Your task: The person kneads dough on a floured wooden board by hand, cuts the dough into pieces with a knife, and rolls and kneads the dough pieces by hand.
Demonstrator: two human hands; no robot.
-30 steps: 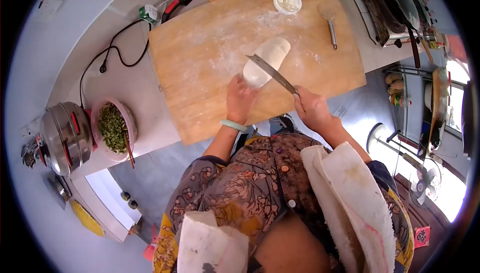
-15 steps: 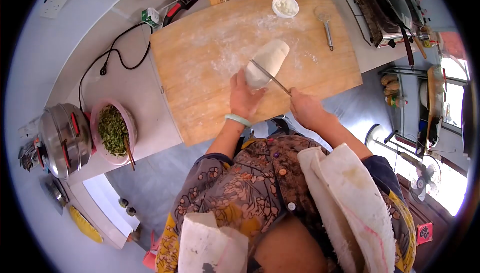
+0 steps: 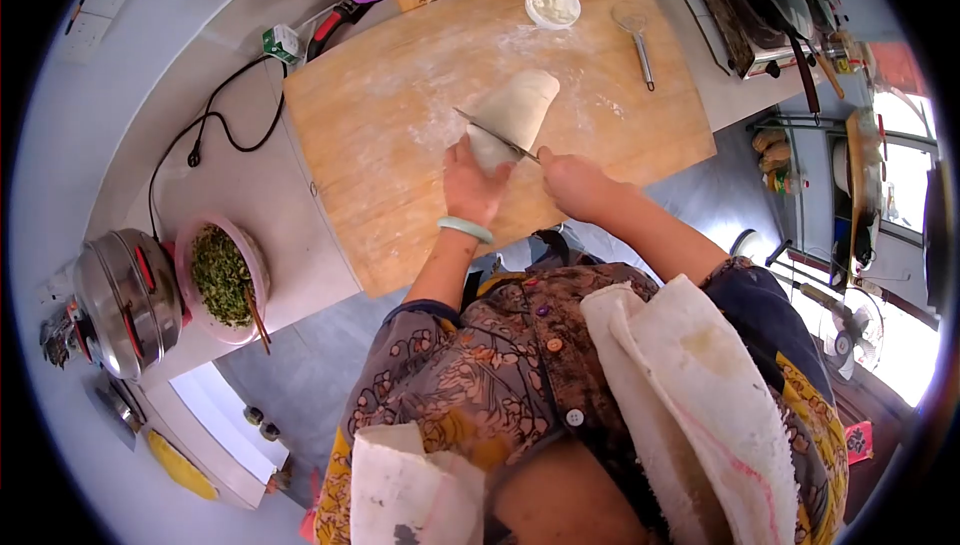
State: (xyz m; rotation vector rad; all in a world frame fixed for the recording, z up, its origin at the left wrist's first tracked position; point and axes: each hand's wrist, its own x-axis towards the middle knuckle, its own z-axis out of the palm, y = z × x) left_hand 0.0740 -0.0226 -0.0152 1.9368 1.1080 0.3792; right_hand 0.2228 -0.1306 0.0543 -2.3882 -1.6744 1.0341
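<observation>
The left hand (image 3: 472, 188) grasps the near end of the dough (image 3: 520, 103) between thumb and fingers. The dough lies around the middle of the wooden board (image 3: 645, 130), apart from its edges. The knife (image 3: 495, 133) has advanced: its tip now passes the dough's left side, so the blade crosses the full width; its depth I cannot tell. The right hand (image 3: 580, 188), clenched on the handle, has come nearer.
</observation>
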